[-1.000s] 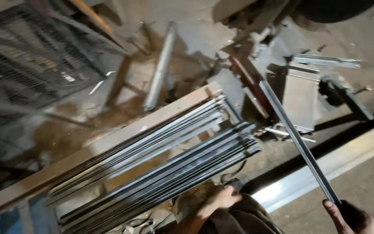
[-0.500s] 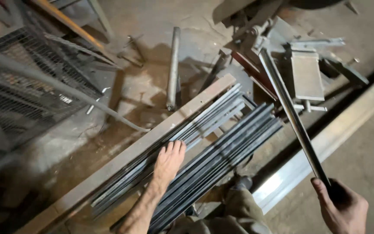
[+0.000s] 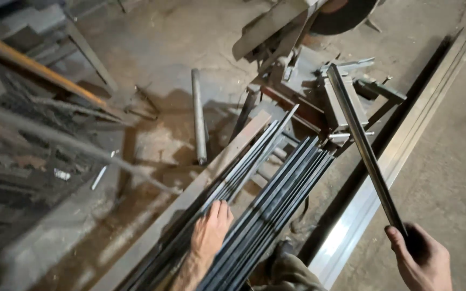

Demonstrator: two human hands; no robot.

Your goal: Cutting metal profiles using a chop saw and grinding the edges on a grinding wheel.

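right hand [image 3: 420,260], lower right, fingers clamping bar [image 3: 363,145]; bar running up-left toward saw [image 3: 319,59]; left hand [image 3: 210,230] lying flat, fingers together, on strips [image 3: 265,183].

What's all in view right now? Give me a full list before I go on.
long grey flat steel bars: a stack, count unclear, centre floor.
single dark flat steel bar: one, right, its far end at the saw.
grey metal chop saw: one, top centre.
grey round steel pipe: one, on the floor beside the saw.
pale angled metal rail: one, right, on the floor.
dark wire mesh panels: count unclear, left.
left hand: flat on the stack.
right hand: grip shut on the single bar.
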